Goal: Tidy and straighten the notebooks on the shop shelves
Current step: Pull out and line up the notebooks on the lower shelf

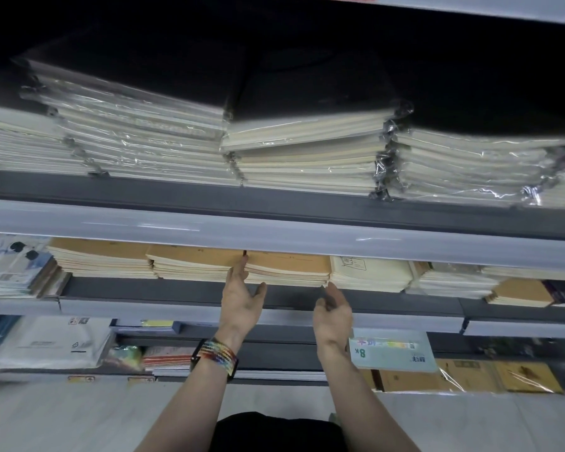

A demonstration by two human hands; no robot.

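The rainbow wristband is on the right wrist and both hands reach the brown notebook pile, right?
No, the head view shows the rainbow wristband on the left wrist. Left hand and right hand do reach the brown notebook pile.

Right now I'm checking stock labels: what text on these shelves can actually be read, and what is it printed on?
"8K": on the pale green pad on the lower shelf, upside down in this view.
Other print on that pad: blurred, unreadable.
White packet, lower left: symbols and print too small to read.
Cream notebook: a sketch and small print, unreadable.
Brown notebook stack: faint cover marks, nothing legible.
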